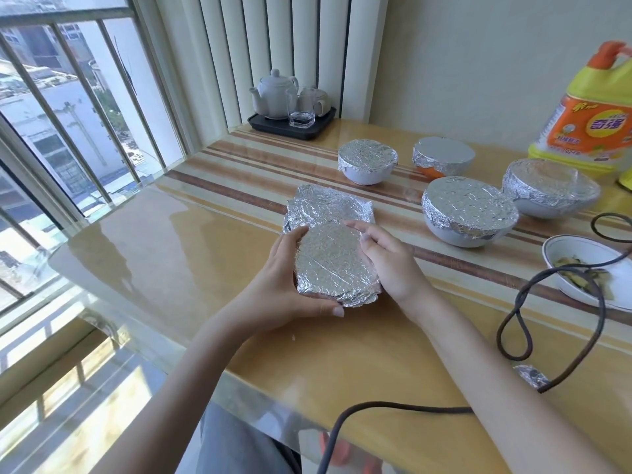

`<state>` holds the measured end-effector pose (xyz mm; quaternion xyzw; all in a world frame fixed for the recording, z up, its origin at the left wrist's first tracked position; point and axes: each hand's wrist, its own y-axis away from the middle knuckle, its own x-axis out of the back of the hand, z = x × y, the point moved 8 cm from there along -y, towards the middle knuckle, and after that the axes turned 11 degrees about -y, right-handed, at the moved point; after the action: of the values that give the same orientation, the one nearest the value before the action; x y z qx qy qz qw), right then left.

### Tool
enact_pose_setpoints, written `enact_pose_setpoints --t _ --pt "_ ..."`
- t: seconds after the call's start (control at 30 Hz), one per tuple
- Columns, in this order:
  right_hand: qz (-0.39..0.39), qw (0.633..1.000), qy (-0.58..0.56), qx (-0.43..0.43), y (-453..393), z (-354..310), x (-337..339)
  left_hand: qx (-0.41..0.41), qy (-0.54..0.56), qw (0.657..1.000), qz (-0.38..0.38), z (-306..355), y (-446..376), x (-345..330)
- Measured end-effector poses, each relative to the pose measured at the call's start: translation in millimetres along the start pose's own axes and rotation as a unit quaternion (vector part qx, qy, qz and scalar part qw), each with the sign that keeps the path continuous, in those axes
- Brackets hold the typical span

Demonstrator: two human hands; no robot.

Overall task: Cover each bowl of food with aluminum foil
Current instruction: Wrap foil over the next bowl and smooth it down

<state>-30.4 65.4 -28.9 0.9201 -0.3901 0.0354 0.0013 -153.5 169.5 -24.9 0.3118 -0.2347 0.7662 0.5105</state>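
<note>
While four foil-covered bowls (470,213) sit toward the tabletop's (171,241) far right corner, the left hand (284,278) and right hand (386,265) grip a foil-wrapped bowl (333,265) mid-tabletop, in front of folded foil sheets (325,206). An uncovered dish (588,268) sits at the right edge.

Daylight is pouring through a barred window (61,107) filling the left of the frame, with buildings showing beyond it. Pale vertical blinds (273,46) are hanging at the top centre, beside a plain cream wall (478,63) at the upper right. A glossy striped table (171,251) is stretching across the middle, reflecting the light.
</note>
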Motion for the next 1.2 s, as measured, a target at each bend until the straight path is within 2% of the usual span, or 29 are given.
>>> enact_pose_setpoints --t 0.13,0.23,0.3,0.33,0.4,0.47,0.6,0.7,0.8,0.93,1.1,1.2 --pt "0.023 0.999 -0.002 -0.022 2.2 4.3 0.7 0.001 0.010 1.000 0.016 -0.4 2.1 -2.0" --pt "0.000 0.999 0.013 -0.050 4.2 1.7 3.9 -0.006 0.029 0.999 -0.035 -3.7 4.2 -2.9" --pt "0.006 0.999 0.032 -0.038 2.5 -7.7 16.0 -0.014 0.073 0.996 -0.051 -5.2 8.4 7.2" --pt "0.030 0.999 0.036 -0.015 0.8 -16.4 24.3 -0.014 0.094 0.995 -0.031 -4.5 9.2 17.6" --pt "0.084 0.993 0.076 0.036 0.3 -36.6 34.8 -0.010 0.100 0.993 0.062 -0.8 5.1 41.9" --pt "0.075 0.982 0.157 0.075 0.3 -51.3 22.3 -0.018 0.058 0.990 0.124 11.1 -6.1 51.3" --pt "0.007 0.968 0.244 0.060 -2.4 -41.9 -15.1 -0.029 -0.009 0.996 0.083 28.7 -31.3 21.9" --pt "0.036 0.980 0.194 0.025 -6.3 -24.4 -11.1 -0.015 -0.021 0.996 0.085 23.0 -38.3 12.2" --pt "0.065 0.987 0.145 0.005 -7.9 -17.4 -8.0 0.016 0.013 0.995 0.101 14.2 -39.7 11.8" --pt "0.082 0.985 0.155 0.004 -7.6 -17.6 -7.9 0.025 0.027 0.992 0.119 14.1 -39.3 11.0" --pt "0.033 0.985 0.170 -0.009 -12.3 -17.7 -10.4 0.042 0.027 0.989 0.141 18.1 -29.6 10.0" --pt "-0.024 0.985 0.171 -0.024 -13.9 -21.6 -10.5 0.043 0.016 0.992 0.118 15.7 -23.4 10.0"
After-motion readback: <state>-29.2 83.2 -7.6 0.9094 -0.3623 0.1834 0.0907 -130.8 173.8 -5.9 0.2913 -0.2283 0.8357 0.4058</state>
